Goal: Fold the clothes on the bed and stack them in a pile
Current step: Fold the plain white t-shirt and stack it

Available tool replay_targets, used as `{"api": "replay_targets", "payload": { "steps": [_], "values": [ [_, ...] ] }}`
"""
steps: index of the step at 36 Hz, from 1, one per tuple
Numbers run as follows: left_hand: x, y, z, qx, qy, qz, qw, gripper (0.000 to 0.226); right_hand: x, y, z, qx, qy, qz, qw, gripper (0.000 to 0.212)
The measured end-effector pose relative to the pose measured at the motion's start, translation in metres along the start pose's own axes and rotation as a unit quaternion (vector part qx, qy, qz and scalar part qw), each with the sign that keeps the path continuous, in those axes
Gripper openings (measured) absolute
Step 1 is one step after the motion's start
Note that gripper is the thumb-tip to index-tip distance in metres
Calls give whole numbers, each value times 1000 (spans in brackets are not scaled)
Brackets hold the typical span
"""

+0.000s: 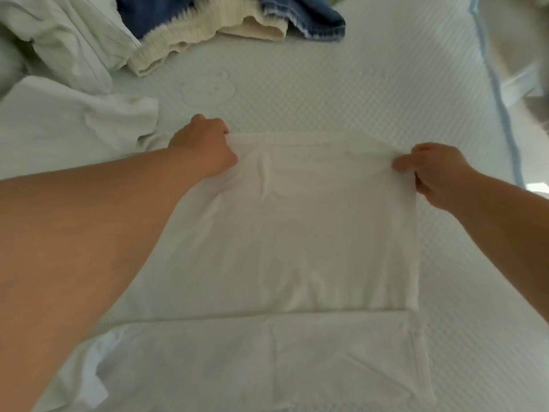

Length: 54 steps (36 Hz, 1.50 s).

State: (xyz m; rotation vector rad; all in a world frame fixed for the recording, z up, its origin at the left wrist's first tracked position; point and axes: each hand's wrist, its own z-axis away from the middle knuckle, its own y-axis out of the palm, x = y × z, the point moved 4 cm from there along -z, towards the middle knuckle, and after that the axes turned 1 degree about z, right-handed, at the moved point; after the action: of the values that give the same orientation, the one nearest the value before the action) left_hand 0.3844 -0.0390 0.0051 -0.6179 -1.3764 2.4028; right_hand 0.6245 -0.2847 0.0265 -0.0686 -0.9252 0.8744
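No readable text

Neither the white garment [297,227] nor the bed [371,93] shows any words, labels or numbers.

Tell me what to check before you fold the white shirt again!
1. Left hand grips the far left corner of the white shirt: ok.
2. Right hand pinches the far right corner: ok.
3. Far edge between the hands runs straight and taut: ok.
4. Folded layer is smooth: not ok, small wrinkles sit near the left hand.
5. Bare mattress beyond the shirt leaves room to work, with the cream garment and the blue jeans farther back: ok.
6. Layers underneath line up evenly: cannot tell, the top layer hides them.
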Motion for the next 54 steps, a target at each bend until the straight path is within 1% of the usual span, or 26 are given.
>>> {"api": "replay_targets", "payload": {
  "steps": [3, 4, 6, 8, 10, 11, 12, 13, 15, 16, 17, 18, 20, 21, 23, 25, 28, 31, 33, 35, 39, 42, 47, 48, 51, 54],
  "values": [
    [3, -8, -2, -53, 14, 38, 998, 15, 6, 0, -9, -32, -25, 93, 995, 27],
    [5, -9, -2, -68, 19, 50, 996, 11, 7, 4, -11, -32, -23, 98, 994, 30],
    [9, -7, -1, -90, 31, 59, 994, 14, 7, 16, -13, -8, 1, 40, 999, 48],
    [13, -5, 0, -96, 44, 66, 992, 16, 10, 25, -14, 38, 24, -23, 999, 56],
    [16, -4, 0, -97, 52, 83, 990, 15, 17, 33, -14, 157, 52, -14, 986, 59],
    [16, -5, 0, -97, 56, 93, 989, 15, 21, 37, -13, 221, 58, 12, 973, 59],
    [17, -5, 0, -96, 60, 101, 988, 14, 26, 40, -12, 259, 60, 53, 962, 58],
    [17, -6, 0, -94, 62, 106, 988, 14, 30, 43, -11, 264, 53, 109, 957, 55],
    [18, -8, -1, -90, 63, 109, 988, 14, 39, 45, -14, 214, -8, 285, 934, 42],
    [17, -9, -1, -88, 63, 109, 988, 13, 44, 46, -15, 179, -49, 373, 909, 35],
    [17, -10, -1, -86, 63, 109, 988, 12, 49, 48, -15, 148, -92, 424, 889, 31],
    [16, -11, 0, -85, 65, 108, 988, 11, 54, 49, -14, 139, -112, 418, 891, 32],
    [17, -14, 0, -87, 65, 108, 988, 12, 58, 47, -11, 190, -70, 288, 936, 29],
    [18, -15, 1, -87, 65, 108, 988, 13, 59, 45, -9, 221, -44, 230, 947, 23],
    [21, -16, 2, -85, 61, 104, 989, 16, 60, 38, -7, 269, -12, 156, 950, 25],
    [24, -16, 2, -83, 54, 104, 990, 17, 57, 31, -8, 291, 2, 148, 945, 38],
    [24, -16, 2, -89, 43, 114, 989, 20, 52, 13, -16, 256, 11, 186, 948, 45],
    [19, -14, -2, -101, 62, 114, 986, 20, 54, -1, -30, 153, -17, 210, 966, 44],
    [18, -13, -5, -113, 66, 104, 986, 24, 52, 0, -36, 88, -47, 250, 963, 36],
    [19, -10, -7, -113, 59, 77, 989, 25, 45, 8, -40, 51, -70, 292, 952, 28],
    [32, -5, -11, -79, 19, -7, 997, 31, 33, 17, -43, -4, -74, 223, 972, 26],
    [40, -8, -12, -59, 6, -47, 997, 33, 31, 16, -41, -2, -67, 169, 983, 24],
    [53, -15, -13, -37, 9, -117, 992, 32, 30, 10, -39, 28, -60, 166, 984, 14],
    [55, -16, -12, -40, 14, -129, 991, 30, 29, 9, -39, 31, -52, 168, 984, 15],
    [57, -20, -7, -66, 31, -127, 989, 24, 28, 1, -38, 48, -14, 172, 984, 31],
    [61, -25, 0, -87, 38, -118, 989, 27, 28, -1, -31, 85, 17, 185, 979, 24]
  ]
}}
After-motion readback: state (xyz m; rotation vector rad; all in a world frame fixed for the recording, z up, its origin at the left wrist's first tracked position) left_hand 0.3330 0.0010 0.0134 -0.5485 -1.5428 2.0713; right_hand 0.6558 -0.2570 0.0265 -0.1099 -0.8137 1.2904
